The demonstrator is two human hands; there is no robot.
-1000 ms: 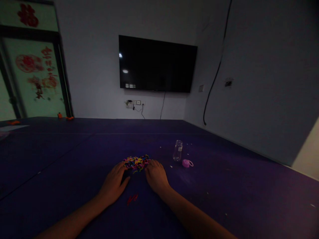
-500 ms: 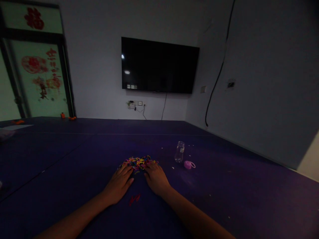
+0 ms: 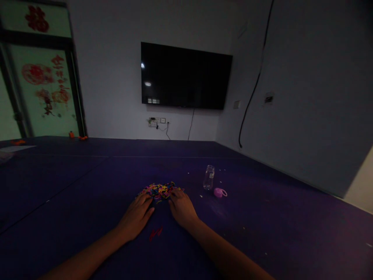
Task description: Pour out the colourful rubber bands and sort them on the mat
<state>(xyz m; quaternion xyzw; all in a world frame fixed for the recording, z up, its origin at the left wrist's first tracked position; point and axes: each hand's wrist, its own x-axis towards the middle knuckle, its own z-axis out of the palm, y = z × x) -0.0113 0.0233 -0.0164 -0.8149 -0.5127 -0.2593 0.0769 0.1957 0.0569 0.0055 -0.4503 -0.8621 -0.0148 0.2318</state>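
Note:
A low pile of small multicoloured bands or loops [image 3: 159,189], perhaps hair ties, lies on the purple table [image 3: 116,175]. My left hand [image 3: 136,216] rests at the pile's near left side, fingertips on it and thumb apart. On the right side my right hand [image 3: 182,206] lies with its fingers over the pile's edge. Both hands look open, and I see nothing gripped in them. Nearer to me, between my forearms, are a few red pieces [image 3: 155,233] of the same sort, set apart from the pile.
Right of the pile stands a clear uncapped bottle [image 3: 208,181], with a pink lid [image 3: 218,193] with a loop beside it. White scraps [image 3: 201,196] dot the surface. Orange objects [image 3: 83,137] sit at the far left. A television [image 3: 186,76] hangs on the wall.
My fingers have shifted slightly at the pile, the left ones coming further onto it. The view has swayed a little. Bottle, lid and red pieces stay in place.

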